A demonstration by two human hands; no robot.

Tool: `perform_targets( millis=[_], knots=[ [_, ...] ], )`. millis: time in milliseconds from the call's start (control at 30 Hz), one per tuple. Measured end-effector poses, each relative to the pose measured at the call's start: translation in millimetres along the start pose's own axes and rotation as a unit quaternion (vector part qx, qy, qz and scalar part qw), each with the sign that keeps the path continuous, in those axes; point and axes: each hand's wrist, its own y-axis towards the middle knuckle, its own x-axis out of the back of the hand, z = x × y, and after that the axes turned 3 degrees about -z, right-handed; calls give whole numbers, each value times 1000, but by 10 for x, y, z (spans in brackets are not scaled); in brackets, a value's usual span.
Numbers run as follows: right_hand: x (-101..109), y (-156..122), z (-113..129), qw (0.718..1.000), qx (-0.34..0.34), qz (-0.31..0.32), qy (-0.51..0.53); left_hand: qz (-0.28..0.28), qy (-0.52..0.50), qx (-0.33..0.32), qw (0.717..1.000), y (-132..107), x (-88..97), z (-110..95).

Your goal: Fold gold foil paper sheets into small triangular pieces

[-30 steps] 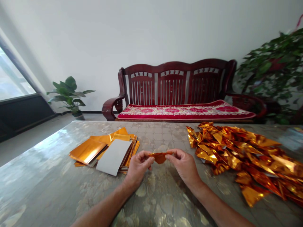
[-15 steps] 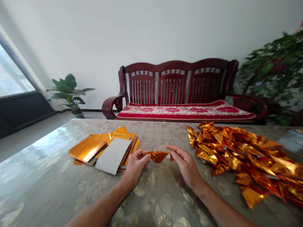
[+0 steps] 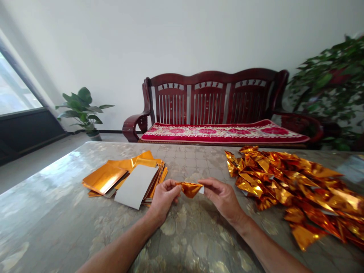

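A small folded piece of gold foil paper [image 3: 190, 188] hangs just above the table between my two hands. My left hand [image 3: 163, 198] pinches its left tip with thumb and fingers closed. My right hand [image 3: 222, 196] pinches its right end the same way. A stack of flat gold sheets [image 3: 119, 178], with one sheet turned white side up [image 3: 136, 186], lies to the left of my left hand. A heap of folded gold foil pieces [image 3: 290, 185] spreads to the right of my right hand.
The table [image 3: 57, 212] has a glossy marbled top. Behind it stands a dark red wooden bench [image 3: 210, 102] with a red cushion. A potted plant [image 3: 83, 112] stands on the floor at the left, and a large leafy plant [image 3: 332, 83] at the right.
My right hand briefly loosened, its fingers stretching out, then closed again on the paper's right end. The folded piece has stayed between both hands, shifting slightly.
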Motion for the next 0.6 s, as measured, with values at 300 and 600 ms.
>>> perform_targets(
  millis=[300,600],
  knots=[
    [1,-13,-37,1000,-3,-3,3,-3,-2,18,1000,32,2,47],
    [18,-4,-83,1000,19,6,-2,-1,3,44,999,37,11,47]
  ],
)
